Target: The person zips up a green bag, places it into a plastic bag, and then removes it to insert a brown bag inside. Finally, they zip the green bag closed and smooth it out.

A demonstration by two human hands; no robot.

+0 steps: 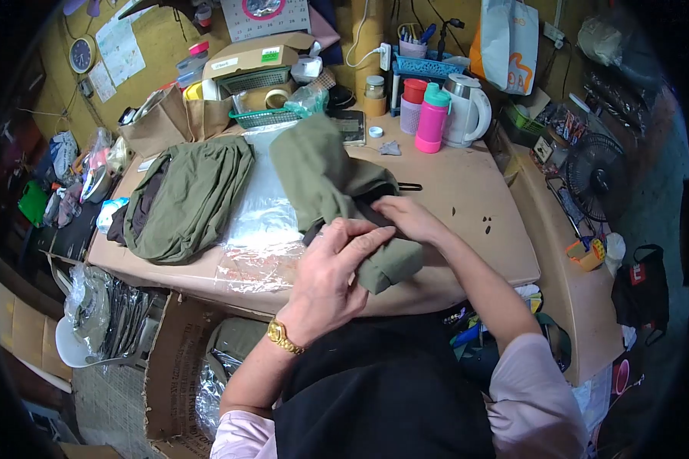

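Observation:
An olive-green fabric bag point(314, 164) stands raised and crumpled over the table, with dark lining or trim showing in its folds. My left hand point(331, 264), a gold watch at its wrist, is closed on the near side of this bag. Partly hidden by the cloth, my right hand point(409, 218) grips the bag's right side, fingers tucked into a dark fold. Left of it lies a second olive-green bag point(195, 191), flat, with a dark opening along its left side. Clear plastic wrapping point(260, 199) is spread between the two bags.
A brown-covered table point(482, 191) carries a pink bottle point(430, 126), a kettle point(463, 111), a green basket point(264, 117) and a paper bag point(172, 122) along its back. Below its front edge stands an open cardboard box point(168, 382) holding plastic-wrapped goods. A fan point(595, 172) is at right.

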